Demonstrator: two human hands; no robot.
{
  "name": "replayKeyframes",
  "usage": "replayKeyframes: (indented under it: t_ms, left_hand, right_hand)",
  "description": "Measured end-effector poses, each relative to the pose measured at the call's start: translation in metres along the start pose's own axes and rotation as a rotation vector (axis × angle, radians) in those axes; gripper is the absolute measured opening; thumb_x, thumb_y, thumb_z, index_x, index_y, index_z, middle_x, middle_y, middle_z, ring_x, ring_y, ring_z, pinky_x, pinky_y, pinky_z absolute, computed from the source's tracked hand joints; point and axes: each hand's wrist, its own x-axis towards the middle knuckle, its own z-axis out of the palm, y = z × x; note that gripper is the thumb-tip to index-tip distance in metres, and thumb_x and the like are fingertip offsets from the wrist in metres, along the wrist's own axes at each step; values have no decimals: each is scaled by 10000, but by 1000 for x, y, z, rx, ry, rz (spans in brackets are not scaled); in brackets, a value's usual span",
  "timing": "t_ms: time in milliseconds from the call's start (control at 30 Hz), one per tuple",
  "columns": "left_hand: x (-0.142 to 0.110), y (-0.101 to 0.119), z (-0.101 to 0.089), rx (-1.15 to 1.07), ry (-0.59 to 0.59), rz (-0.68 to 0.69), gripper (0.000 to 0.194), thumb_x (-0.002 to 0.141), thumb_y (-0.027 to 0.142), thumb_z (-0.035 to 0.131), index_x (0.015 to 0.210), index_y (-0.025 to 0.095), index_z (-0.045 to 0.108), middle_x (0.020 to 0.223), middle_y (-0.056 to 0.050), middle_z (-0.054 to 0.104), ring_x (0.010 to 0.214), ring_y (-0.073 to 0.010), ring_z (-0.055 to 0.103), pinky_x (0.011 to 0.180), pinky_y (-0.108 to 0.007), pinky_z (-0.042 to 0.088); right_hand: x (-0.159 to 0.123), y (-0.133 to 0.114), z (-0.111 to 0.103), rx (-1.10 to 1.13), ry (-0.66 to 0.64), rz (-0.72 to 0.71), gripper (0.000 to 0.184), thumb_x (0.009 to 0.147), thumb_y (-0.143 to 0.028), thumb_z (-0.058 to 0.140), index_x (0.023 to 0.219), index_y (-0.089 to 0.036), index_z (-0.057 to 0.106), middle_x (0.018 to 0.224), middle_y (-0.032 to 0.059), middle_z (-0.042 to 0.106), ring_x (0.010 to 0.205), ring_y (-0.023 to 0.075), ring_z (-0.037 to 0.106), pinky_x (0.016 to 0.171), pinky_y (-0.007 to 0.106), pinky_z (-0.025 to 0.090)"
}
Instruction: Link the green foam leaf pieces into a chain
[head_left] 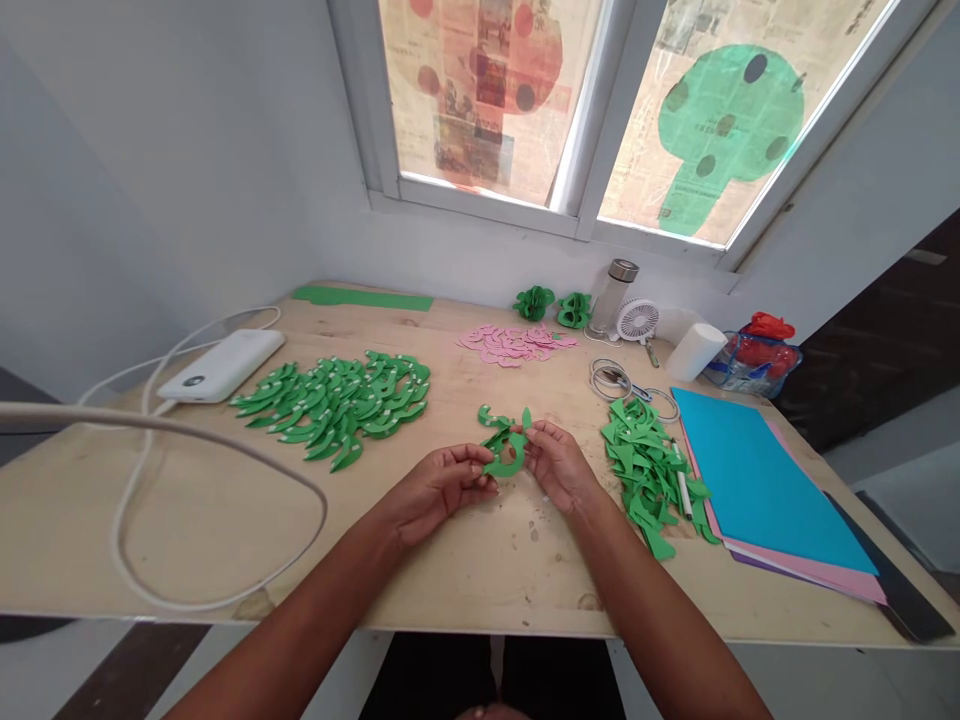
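Between my two hands, low over the table's middle, is a curved green paper cutout [511, 462]. The fingers of my left hand [450, 485] pinch its left end. My right hand [556, 462] grips it on the other side, near an upright pointed tip. Just behind my fingers lie a few more green curved pieces [491, 415], partly hidden. To the left spreads a heap of green curved cutouts with small white patches [345, 395]. Beyond my right hand is a pile of green paper scraps [649, 465] with a white pen [682, 485] on it.
Pink cutouts [517, 343] and green paper ornaments [534, 302] lie at the back. A bottle [611, 300], a small fan [637, 320] and tape rings [609, 380] stand behind the scraps. Blue sheets [765, 480] lie right. A white power bank [223, 366] and looping cable [322, 500] occupy the left.
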Motion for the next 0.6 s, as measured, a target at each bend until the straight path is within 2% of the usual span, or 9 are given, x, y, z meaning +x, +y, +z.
replayKeyframes:
  t_ms: [100,200,367,467,600]
  left_hand:
    - [-2,-1,4,68,16,-37,265,686,147,696,939,127,618,793,-59,650,656,-136,624,729,-321,515]
    - [-6,-2,7,108,17,-75,402,700,135,671,1088,131,564,730,-23,616,632,-131,610,708,-324,513]
    - [-15,-4,6,118,-27,-97,698,693,84,638,1320,176,347,648,49,533,624,-127,598,680,-308,503]
    - [-21,-5,6,132,-58,-107,797,695,95,640,1378,207,245,672,49,536,624,-126,596,677,-309,497]
    - [-28,-5,6,164,-79,-119,856,683,115,661,1398,237,206,683,51,540,622,-127,594,668,-309,489]
  right_hand:
    - [-2,0,2,-16,-34,20,246,579,-275,773,716,-174,595,805,50,696,679,150,615,649,279,465]
    - [-3,0,3,-11,-47,27,232,589,-263,769,717,-170,599,843,52,700,704,141,617,694,275,463]
    - [-2,2,3,-4,-64,42,203,606,-240,761,718,-166,609,854,40,701,716,110,608,733,244,441]
    - [-1,4,4,-3,-69,39,201,603,-235,763,710,-167,608,840,37,703,717,109,602,732,243,437]
    - [-1,4,5,-23,-64,32,216,594,-242,770,711,-173,603,808,33,705,730,122,611,712,246,437]
